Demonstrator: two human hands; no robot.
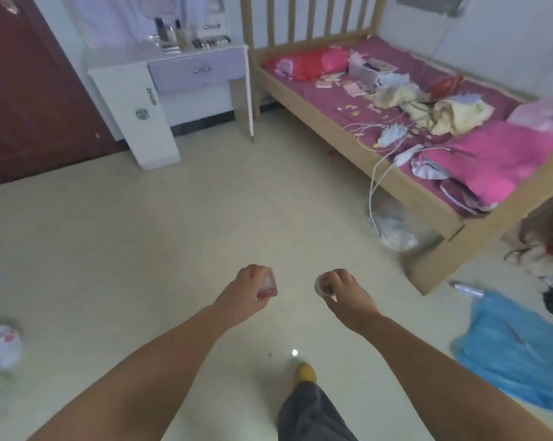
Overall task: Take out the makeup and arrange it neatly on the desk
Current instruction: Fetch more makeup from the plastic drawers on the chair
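Left hand (248, 286) grips a pink jar (268, 287), right hand (342, 292) pinches a white pot (321, 286); either could slip before reaching the far counter (199, 55).

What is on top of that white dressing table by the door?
On the dressing table stand a few bottles and a row of small makeup items, too blurred to name. Its drawer is closed, so the inside stays hidden.

A wooden bed (393, 183) strewn with pink bedding (491, 160), a blue bag (510, 348) on the floor (173, 233)
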